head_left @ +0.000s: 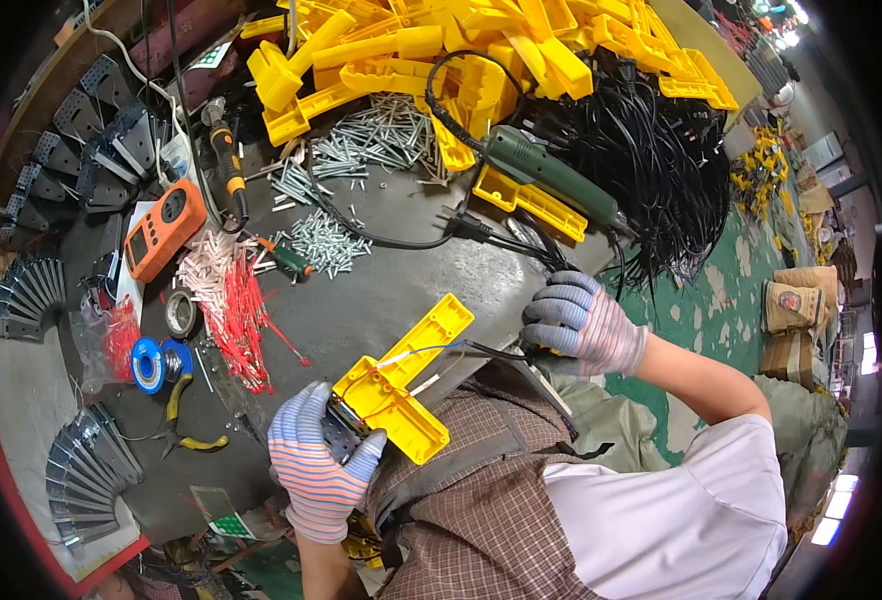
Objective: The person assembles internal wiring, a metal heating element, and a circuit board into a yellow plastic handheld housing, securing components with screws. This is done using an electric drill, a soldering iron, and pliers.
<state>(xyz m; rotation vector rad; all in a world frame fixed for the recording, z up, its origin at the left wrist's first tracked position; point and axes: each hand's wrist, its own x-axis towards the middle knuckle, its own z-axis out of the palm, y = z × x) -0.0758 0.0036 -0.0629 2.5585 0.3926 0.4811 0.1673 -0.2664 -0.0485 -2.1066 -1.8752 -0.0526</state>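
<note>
My left hand (pixel 311 465), in a striped knit glove, grips a yellow plastic housing (pixel 406 415) near the table's front edge. A dark metal plate (pixel 341 432) sits at the end of the housing, under my fingers. Thin blue, white and red wires (pixel 423 350) lie in and over the open shell. From these a black power cord (pixel 496 352) runs right to my right hand (pixel 583 325), also gloved, whose fingers are closed around it. Beyond that hand lies a bundle of black cords (pixel 536 245); a black plug (pixel 469 228) rests on the table.
Yellow housings (pixel 401 75) heap at the back beside screws (pixel 381 135) and black cords (pixel 661 170). A green power tool (pixel 551 180) lies before them. Leftward are an orange meter (pixel 166 230), red-and-white tubes (pixel 241 320), a solder spool (pixel 151 362), pliers (pixel 176 425) and metal plates (pixel 86 475).
</note>
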